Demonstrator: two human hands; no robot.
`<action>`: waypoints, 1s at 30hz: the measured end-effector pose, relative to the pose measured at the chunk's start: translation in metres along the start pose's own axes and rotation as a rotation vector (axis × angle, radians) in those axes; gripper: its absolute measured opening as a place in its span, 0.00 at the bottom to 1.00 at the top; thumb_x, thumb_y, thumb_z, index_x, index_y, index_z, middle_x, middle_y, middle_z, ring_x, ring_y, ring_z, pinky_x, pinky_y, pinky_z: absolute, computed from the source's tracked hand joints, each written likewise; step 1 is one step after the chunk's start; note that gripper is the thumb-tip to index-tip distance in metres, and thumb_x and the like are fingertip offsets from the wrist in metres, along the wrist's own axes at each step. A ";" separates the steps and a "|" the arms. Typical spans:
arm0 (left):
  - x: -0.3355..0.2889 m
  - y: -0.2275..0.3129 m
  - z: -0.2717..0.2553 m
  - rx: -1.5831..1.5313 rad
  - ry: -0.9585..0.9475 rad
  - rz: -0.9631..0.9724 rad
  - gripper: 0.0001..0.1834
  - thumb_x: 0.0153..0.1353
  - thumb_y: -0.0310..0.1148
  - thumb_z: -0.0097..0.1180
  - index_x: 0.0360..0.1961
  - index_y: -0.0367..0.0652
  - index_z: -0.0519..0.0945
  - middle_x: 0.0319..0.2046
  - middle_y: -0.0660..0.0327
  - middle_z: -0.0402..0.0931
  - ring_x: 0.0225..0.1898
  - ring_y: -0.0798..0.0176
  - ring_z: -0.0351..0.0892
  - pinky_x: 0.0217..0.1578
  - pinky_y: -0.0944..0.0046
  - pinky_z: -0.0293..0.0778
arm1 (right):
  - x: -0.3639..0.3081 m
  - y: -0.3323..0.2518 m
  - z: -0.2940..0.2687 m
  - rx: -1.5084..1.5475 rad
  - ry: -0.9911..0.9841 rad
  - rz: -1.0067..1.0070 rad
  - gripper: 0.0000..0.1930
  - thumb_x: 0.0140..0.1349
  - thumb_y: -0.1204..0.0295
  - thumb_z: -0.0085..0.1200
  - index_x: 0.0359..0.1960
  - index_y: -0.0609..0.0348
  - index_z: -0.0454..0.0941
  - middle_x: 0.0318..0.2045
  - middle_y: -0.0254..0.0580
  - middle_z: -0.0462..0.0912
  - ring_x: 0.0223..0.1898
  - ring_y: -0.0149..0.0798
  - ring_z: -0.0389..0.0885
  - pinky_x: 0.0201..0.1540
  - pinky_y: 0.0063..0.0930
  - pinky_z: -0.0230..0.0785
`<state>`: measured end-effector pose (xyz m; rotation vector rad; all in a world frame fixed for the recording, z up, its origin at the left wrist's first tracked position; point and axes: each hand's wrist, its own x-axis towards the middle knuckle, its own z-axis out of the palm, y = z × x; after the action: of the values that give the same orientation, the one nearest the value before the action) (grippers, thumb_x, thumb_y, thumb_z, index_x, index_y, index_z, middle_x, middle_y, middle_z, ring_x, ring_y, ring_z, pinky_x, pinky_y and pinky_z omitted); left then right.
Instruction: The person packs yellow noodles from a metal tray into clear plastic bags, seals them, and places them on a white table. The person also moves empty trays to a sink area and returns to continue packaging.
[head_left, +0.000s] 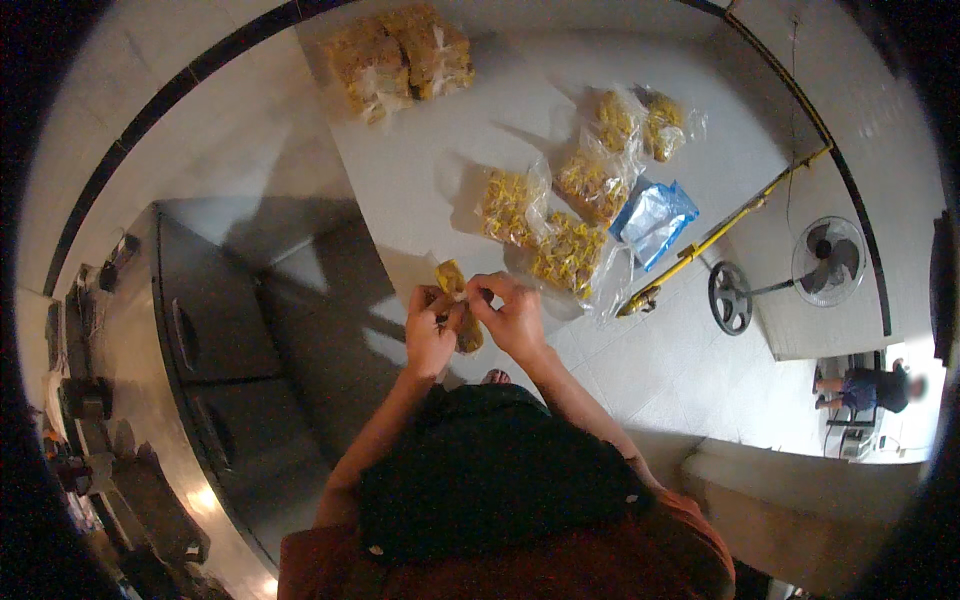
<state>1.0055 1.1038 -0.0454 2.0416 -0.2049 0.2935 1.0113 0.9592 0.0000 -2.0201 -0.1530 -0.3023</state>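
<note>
A small clear plastic bag with yellow-brown contents (468, 338) is held in front of me, over the near edge of the white table (425, 190). My left hand (430, 332) is closed on the bag's left side. The fingertips of my right hand (512, 318) pinch the whitish, gathered plastic at its middle. Part of the bag shows above my fingers and part below; what lies between the fingertips is too small to make out. Just beyond my right hand lies a clear bag of yellow stringy pieces (570, 258).
More filled clear bags (515, 205) lie around a blue and silver packet (655, 222). Two large filled bags (400, 60) sit at the far left. A yellow pipe (725, 225) edges the table's right. Beyond stands a fan (828, 260); a person (868, 388) is farther right. Dark cabinets (215, 300) stand left.
</note>
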 end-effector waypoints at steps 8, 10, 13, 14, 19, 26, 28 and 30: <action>-0.009 -0.013 0.022 -0.238 -0.005 0.035 0.12 0.54 0.22 0.56 0.41 0.34 0.77 0.39 0.56 0.71 0.41 0.60 0.74 0.43 0.62 0.72 | 0.024 0.050 -0.015 0.653 -0.470 0.770 0.38 0.54 0.54 0.60 0.64 0.45 0.55 0.53 0.42 0.70 0.54 0.37 0.67 0.46 0.31 0.67; -0.007 0.022 0.012 -0.622 -0.041 -0.254 0.13 0.56 0.25 0.55 0.44 0.36 0.76 0.42 0.58 0.72 0.42 0.63 0.74 0.43 0.64 0.72 | 0.031 0.084 -0.009 0.553 -0.561 0.608 0.49 0.51 0.47 0.60 0.68 0.51 0.42 0.56 0.47 0.67 0.55 0.41 0.66 0.53 0.35 0.64; -0.042 0.007 0.010 -0.627 0.095 -0.493 0.18 0.58 0.32 0.54 0.50 0.39 0.73 0.45 0.58 0.71 0.44 0.63 0.73 0.44 0.65 0.71 | 0.037 0.076 -0.015 0.308 -0.507 0.425 0.47 0.51 0.53 0.63 0.65 0.61 0.49 0.54 0.45 0.70 0.53 0.39 0.68 0.55 0.31 0.62; -0.065 -0.024 0.008 -0.521 0.045 -0.532 0.21 0.59 0.36 0.54 0.53 0.41 0.71 0.47 0.56 0.71 0.46 0.63 0.73 0.46 0.64 0.70 | 0.036 0.086 -0.017 0.391 -0.507 0.423 0.44 0.51 0.57 0.63 0.64 0.61 0.51 0.53 0.44 0.71 0.53 0.37 0.69 0.55 0.30 0.62; -0.062 0.066 0.011 -0.733 -0.434 -0.985 0.28 0.63 0.50 0.46 0.57 0.43 0.65 0.51 0.54 0.70 0.53 0.59 0.69 0.53 0.61 0.65 | 0.007 0.102 -0.002 0.657 -0.310 0.475 0.34 0.54 0.74 0.60 0.61 0.59 0.56 0.50 0.38 0.73 0.52 0.34 0.70 0.55 0.29 0.63; -0.019 0.031 0.024 -1.463 0.112 -0.757 0.27 0.62 0.48 0.50 0.56 0.43 0.66 0.51 0.59 0.71 0.53 0.60 0.70 0.51 0.61 0.68 | 0.004 0.007 -0.012 1.090 -0.380 0.172 0.34 0.56 0.77 0.57 0.63 0.56 0.53 0.58 0.38 0.64 0.60 0.35 0.61 0.61 0.31 0.56; 0.016 -0.013 0.013 -1.301 0.177 -0.813 0.24 0.61 0.43 0.53 0.55 0.43 0.67 0.49 0.62 0.72 0.50 0.63 0.71 0.49 0.63 0.69 | 0.017 0.007 -0.033 0.775 -0.396 0.168 0.30 0.56 0.79 0.57 0.60 0.55 0.61 0.57 0.39 0.66 0.56 0.34 0.67 0.58 0.31 0.60; 0.070 -0.035 0.003 -1.192 0.218 -0.809 0.22 0.60 0.39 0.55 0.53 0.44 0.69 0.46 0.63 0.73 0.46 0.64 0.72 0.46 0.63 0.71 | 0.024 0.021 -0.056 0.469 -0.402 0.136 0.26 0.56 0.80 0.56 0.57 0.55 0.65 0.57 0.40 0.66 0.53 0.34 0.70 0.57 0.31 0.63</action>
<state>1.0823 1.1158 -0.0558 0.7764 0.4858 -0.1224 1.0311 0.8991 0.0131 -1.5919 -0.3051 0.2162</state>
